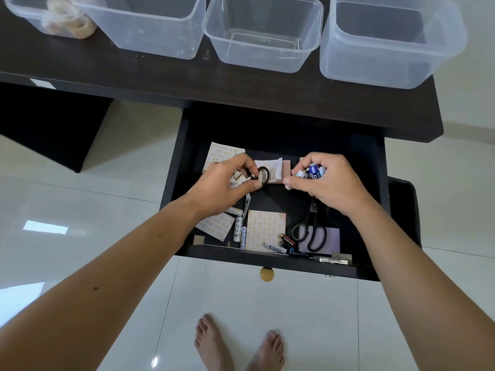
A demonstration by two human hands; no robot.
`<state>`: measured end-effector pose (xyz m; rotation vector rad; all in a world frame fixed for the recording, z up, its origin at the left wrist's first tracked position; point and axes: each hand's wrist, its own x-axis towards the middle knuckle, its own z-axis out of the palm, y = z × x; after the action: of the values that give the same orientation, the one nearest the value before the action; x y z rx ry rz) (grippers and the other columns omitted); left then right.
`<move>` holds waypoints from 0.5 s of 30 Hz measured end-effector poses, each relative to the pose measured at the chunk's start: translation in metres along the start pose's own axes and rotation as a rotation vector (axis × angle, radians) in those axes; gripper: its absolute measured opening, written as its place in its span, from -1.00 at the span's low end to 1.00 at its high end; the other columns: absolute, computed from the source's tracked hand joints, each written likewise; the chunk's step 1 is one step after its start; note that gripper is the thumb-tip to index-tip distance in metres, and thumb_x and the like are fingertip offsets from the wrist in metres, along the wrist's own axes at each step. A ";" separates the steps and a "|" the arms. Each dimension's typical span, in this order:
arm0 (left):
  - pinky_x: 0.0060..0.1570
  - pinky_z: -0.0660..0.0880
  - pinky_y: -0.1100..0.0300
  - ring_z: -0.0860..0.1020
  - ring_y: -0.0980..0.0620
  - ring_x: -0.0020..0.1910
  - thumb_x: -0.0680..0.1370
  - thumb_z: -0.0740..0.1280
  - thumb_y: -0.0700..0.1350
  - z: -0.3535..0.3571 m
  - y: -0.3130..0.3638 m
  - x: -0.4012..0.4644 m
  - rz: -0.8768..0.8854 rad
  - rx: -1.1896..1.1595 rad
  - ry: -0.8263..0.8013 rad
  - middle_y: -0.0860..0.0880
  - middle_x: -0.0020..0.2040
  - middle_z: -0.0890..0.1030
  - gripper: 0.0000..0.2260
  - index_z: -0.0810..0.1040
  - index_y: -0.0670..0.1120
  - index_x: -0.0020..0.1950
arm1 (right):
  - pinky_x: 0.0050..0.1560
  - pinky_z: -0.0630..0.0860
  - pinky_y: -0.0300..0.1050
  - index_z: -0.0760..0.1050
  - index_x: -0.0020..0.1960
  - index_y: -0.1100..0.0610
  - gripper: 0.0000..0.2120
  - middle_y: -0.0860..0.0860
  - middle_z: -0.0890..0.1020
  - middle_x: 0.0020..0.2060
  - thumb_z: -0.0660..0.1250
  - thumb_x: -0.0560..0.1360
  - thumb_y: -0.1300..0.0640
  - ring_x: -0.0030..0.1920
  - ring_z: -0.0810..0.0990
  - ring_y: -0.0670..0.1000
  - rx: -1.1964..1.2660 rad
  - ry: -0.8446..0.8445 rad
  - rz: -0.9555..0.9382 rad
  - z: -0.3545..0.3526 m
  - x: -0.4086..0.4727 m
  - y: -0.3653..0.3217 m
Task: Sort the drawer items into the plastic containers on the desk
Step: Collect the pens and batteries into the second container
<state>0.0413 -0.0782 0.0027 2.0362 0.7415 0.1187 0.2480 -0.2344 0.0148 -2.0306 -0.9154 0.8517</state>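
The black drawer is pulled open below the desk. My left hand holds white batteries in its curled fingers, right over the black handle ring of a small pair of scissors. My right hand grips a bunch of blue and white batteries. More batteries, patterned paper sheets and a larger black-handled pair of scissors lie on the drawer floor. Several clear plastic containers stand on the desk: one in the middle and one at the right.
The leftmost container holds rolls of tape; the one beside it has nothing in it. The dark desk overhangs the drawer's back. A round yellow knob sticks out from the drawer front. My bare feet stand on white tiles below.
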 end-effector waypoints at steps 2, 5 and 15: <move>-0.01 0.51 0.24 0.59 0.13 0.01 0.60 0.48 0.08 0.000 0.001 0.000 0.002 0.007 -0.002 0.16 -0.02 0.61 -0.85 0.56 0.11 0.06 | -0.29 0.54 -0.11 0.62 -0.15 0.07 -0.77 0.04 0.75 -0.17 0.66 0.40 0.05 -0.38 0.60 -0.09 0.040 -0.016 0.006 0.000 0.000 0.000; -0.11 0.47 0.31 0.56 0.19 -0.06 0.59 0.47 0.09 0.000 0.001 0.002 -0.010 0.018 -0.007 0.18 -0.05 0.58 -0.82 0.54 0.05 0.03 | -0.28 0.56 -0.09 0.54 -0.16 0.15 -0.81 0.05 0.74 -0.20 0.57 0.44 0.20 -0.39 0.62 -0.05 0.017 -0.012 0.013 0.000 0.000 0.000; -0.36 0.52 0.23 0.59 0.15 -0.43 0.58 0.52 -0.01 0.000 0.000 0.004 -0.081 -0.042 -0.023 -0.04 -0.35 0.66 -0.83 0.54 0.04 -0.06 | -0.33 0.53 -0.36 0.66 -0.04 0.01 -0.91 -0.10 0.67 -0.28 0.56 0.52 0.08 -0.39 0.67 -0.16 -0.213 0.117 -0.035 0.007 0.005 0.008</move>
<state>0.0448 -0.0762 0.0020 1.9615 0.7994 0.0641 0.2479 -0.2315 0.0035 -2.2128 -1.0081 0.6309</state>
